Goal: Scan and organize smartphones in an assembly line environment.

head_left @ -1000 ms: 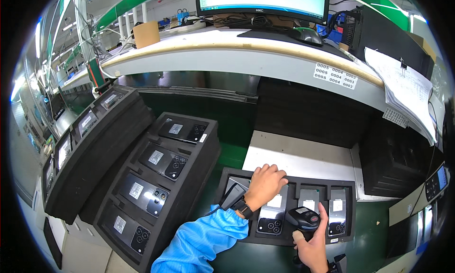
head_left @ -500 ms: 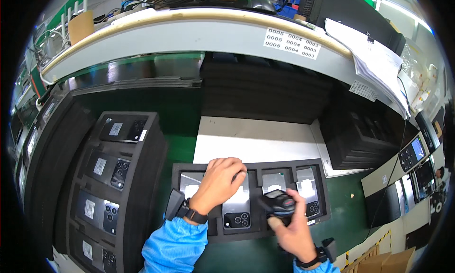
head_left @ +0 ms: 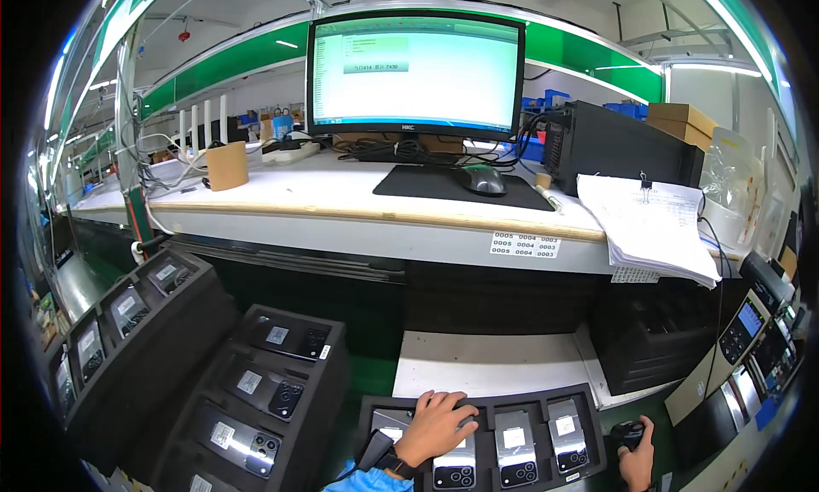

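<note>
The left hand [head_left: 437, 430] is over the black foam tray [head_left: 485, 445] of flat grey phones [head_left: 516, 451]; from here I can't tell if it's gripping anything. Right hand [head_left: 636, 466] has a black handheld scanner [head_left: 628, 433] clutched at the tray's three o'clock. Tall black foam stack [head_left: 327, 398] at nine, lit black-framed monitor [head_left: 418, 74] around twelve on the white table [head_left: 299, 180].

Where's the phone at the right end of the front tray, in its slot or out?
In: the phone lies inside its slot, with walls of the black foam tray around it.
</note>
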Demonstrator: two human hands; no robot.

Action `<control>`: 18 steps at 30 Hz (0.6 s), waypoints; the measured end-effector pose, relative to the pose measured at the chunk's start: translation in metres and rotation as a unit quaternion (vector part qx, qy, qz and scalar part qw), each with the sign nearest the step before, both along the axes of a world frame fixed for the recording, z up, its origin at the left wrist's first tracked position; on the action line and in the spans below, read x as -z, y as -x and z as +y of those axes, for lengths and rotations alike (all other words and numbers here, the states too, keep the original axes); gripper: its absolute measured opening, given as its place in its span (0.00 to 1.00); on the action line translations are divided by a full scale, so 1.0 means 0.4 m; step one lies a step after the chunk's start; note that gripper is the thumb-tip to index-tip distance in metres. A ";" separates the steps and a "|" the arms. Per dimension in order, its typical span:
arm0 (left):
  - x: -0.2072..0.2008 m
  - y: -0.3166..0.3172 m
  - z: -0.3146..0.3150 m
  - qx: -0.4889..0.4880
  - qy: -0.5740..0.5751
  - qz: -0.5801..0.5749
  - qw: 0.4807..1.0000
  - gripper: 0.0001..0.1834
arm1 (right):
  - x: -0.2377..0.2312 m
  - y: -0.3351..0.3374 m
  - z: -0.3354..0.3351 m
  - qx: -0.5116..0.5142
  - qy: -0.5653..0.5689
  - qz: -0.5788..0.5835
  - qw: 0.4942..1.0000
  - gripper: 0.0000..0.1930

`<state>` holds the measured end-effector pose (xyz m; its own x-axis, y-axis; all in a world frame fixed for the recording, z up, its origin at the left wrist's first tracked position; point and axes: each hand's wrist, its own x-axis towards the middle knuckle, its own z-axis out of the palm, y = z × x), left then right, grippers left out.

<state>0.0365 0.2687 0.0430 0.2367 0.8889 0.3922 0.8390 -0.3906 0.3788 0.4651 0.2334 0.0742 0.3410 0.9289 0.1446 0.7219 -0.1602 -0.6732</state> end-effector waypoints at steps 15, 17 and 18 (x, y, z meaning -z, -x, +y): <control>0.000 -0.006 0.051 0.031 -0.024 -0.255 0.966 0.12 | -0.069 0.076 0.007 -0.033 -0.027 -0.121 0.992 0.33; -0.002 0.013 0.025 0.013 -0.022 -0.257 0.966 0.12 | -0.063 0.098 0.026 -0.049 -0.019 -0.107 0.993 0.33; -0.009 0.018 0.018 0.010 -0.011 -0.256 0.967 0.12 | -0.062 0.104 0.033 -0.047 -0.017 -0.107 0.993 0.32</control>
